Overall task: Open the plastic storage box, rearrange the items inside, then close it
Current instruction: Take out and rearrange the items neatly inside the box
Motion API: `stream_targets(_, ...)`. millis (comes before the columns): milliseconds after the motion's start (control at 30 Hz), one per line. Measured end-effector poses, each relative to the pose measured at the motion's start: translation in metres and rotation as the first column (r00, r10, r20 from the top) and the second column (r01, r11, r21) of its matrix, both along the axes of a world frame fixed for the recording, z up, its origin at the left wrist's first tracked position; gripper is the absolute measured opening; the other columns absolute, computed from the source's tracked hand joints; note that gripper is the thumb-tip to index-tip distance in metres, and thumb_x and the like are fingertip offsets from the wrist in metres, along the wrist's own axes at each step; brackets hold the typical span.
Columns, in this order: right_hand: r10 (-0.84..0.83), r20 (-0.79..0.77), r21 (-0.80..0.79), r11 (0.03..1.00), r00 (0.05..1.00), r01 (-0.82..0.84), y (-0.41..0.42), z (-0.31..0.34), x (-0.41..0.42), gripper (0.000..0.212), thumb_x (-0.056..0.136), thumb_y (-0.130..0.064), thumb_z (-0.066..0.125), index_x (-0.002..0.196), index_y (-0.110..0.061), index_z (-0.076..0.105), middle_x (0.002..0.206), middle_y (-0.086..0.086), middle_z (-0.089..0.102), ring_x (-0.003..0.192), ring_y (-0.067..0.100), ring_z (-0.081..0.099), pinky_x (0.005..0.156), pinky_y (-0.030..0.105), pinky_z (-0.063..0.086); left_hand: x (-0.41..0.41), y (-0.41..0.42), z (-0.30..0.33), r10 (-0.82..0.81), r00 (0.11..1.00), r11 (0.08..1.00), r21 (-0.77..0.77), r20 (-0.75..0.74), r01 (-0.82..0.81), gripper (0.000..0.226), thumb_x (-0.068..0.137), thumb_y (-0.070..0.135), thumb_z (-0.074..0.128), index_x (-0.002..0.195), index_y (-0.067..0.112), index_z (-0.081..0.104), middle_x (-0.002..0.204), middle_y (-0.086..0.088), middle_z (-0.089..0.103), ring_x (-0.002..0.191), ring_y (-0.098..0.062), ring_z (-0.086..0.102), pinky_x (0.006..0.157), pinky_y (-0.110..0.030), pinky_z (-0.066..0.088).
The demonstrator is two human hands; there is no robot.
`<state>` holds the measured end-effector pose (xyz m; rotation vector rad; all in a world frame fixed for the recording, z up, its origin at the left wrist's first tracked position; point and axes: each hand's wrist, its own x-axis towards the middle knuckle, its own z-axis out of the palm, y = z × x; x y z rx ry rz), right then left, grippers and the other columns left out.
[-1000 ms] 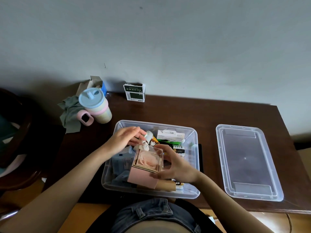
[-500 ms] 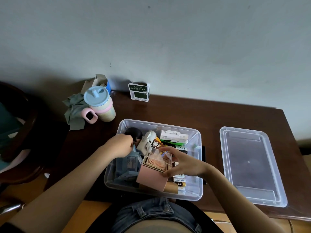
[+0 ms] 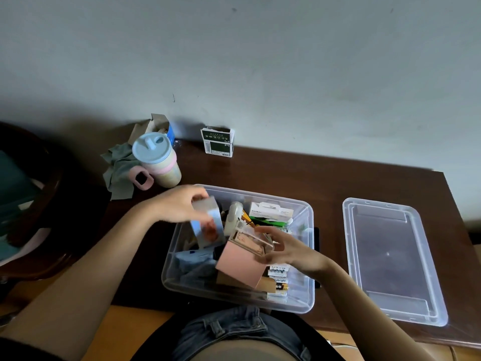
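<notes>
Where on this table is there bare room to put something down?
Bare wood lies between the storage box and its lid, and behind the box toward the green carton. The corner by the lidded cup is crowded.

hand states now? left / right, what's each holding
Left hand: closed on a small blue carton, lifted over the storage box.
Right hand: closed on the pink box, tilted inside the storage box.
</notes>
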<state>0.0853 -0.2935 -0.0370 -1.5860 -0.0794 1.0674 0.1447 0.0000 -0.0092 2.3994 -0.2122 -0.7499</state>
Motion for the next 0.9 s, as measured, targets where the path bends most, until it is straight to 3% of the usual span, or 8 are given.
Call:
stream_targets(67, -0.054, -0.038, 0.087, 0.995, 0.998, 0.057, 0.001, 0.001, 0.001, 0.069, 0.071, -0.017, 0.071, 0.134, -0.023, 0.042, 0.128, 0.005, 0.053, 0.112, 0.017, 0.058, 0.087, 0.029, 0.052, 0.004, 0.007, 0.008, 0.313, 0.95, 0.924, -0.238, 0.02, -0.3, 0.036, 0.073, 0.054, 0.065, 0.09, 0.023, 0.06, 0.085, 0.005, 0.063, 0.078, -0.007, 0.059, 0.067, -0.024, 0.049)
stream_targets(167, -0.147, -0.091, 0.193, 0.968, 0.985, 0.162, 0.014, 0.005, 0.007, 0.071, 0.071, -0.01, 0.069, 0.136, -0.019, 0.042, 0.13, 0.008, 0.052, 0.115, 0.019, 0.059, 0.088, 0.03, 0.052, 0.007, 0.005, 0.013, 0.643, 0.738, 0.565, -0.522, -0.208, -0.639, 0.018, 0.09, 0.03, 0.061, 0.095, 0.013, 0.061, 0.087, -0.004, 0.067, 0.069, -0.008, 0.067, 0.052, -0.024, 0.056)
stream_targets(267, -0.119, 0.027, 0.165, 0.98, 0.993, 0.113, 0.037, 0.01, 0.018, 0.074, 0.071, -0.008, 0.074, 0.137, -0.02, 0.042, 0.129, 0.007, 0.052, 0.112, 0.016, 0.059, 0.091, 0.028, 0.052, 0.003, 0.0, 0.013, 0.697, 0.601, 0.276, -0.627, -0.391, -0.729, 0.014, 0.093, 0.028, 0.056, 0.094, 0.016, 0.063, 0.075, -0.003, 0.072, 0.059, -0.015, 0.069, 0.049, -0.023, 0.055)
stream_targets(367, 0.02, 0.177, 0.042, 0.999, 0.984, -0.027, 0.065, 0.009, 0.021, 0.074, 0.075, -0.002, 0.076, 0.138, -0.019, 0.042, 0.127, 0.002, 0.051, 0.114, 0.016, 0.055, 0.092, 0.029, 0.05, -0.004, -0.005, 0.009, 0.664, 0.548, 0.119, -0.652, -0.509, -0.749, 0.014, 0.094, 0.027, 0.053, 0.093, 0.017, 0.063, 0.071, -0.001, 0.073, 0.061, -0.017, 0.07, 0.053, -0.026, 0.057)
stream_targets(500, 0.218, 0.444, -0.218, 0.967, 0.869, -0.131, 0.089, -0.002, 0.015, 0.06, 0.079, -0.007, 0.072, 0.134, -0.014, 0.05, 0.129, 0.002, 0.055, 0.117, 0.014, 0.054, 0.096, 0.031, 0.048, -0.014, -0.018, -0.001, 0.608, 0.606, 0.18, -0.654, -0.513, -0.735, 0.017, 0.095, 0.022, 0.051, 0.096, 0.011, 0.064, 0.083, -0.006, 0.072, 0.065, -0.019, 0.07, 0.059, -0.031, 0.06)
stream_targets(700, 0.085, 0.405, -0.475, 0.87, 0.91, 0.13, 0.036, -0.005, 0.032, 0.018, 0.089, -0.014, 0.056, 0.086, -0.017, 0.073, 0.08, 0.001, 0.072, 0.074, 0.021, 0.068, 0.064, 0.033, 0.054, -0.022, -0.032, -0.015, 0.609, 0.677, 0.393, -0.585, -0.412, -0.709, 0.014, 0.095, 0.019, 0.053, 0.103, 0.007, 0.054, 0.089, -0.011, 0.066, 0.065, -0.017, 0.069, 0.055, -0.024, 0.057)
stream_targets(800, 0.256, 0.374, -0.751, 0.648, 0.891, 0.129, 0.016, -0.024, 0.036, 0.023, 0.087, -0.007, 0.046, 0.095, -0.006, 0.068, 0.095, 0.011, 0.069, 0.084, 0.028, 0.063, 0.063, 0.03, 0.044, -0.024, -0.037, -0.021, 0.616, 0.713, 0.476, -0.562, -0.337, -0.677, 0.014, 0.095, 0.018, 0.053, 0.107, 0.012, 0.052, 0.095, -0.01, 0.065, 0.08, -0.017, 0.065, 0.056, -0.023, 0.056)
stream_targets(900, 0.313, 0.305, -0.798, 0.599, 0.9, 0.062, 0.023, -0.045, 0.035, 0.025, 0.085, -0.01, 0.048, 0.108, -0.005, 0.056, 0.11, 0.012, 0.061, 0.098, 0.03, 0.06, 0.074, 0.031, 0.048, -0.027, -0.04, -0.026, 0.62, 0.736, 0.522, -0.557, -0.273, -0.646, 0.016, 0.096, 0.018, 0.053, 0.11, 0.011, 0.053, 0.109, -0.015, 0.059, 0.087, -0.017, 0.063, 0.054, -0.02, 0.054)
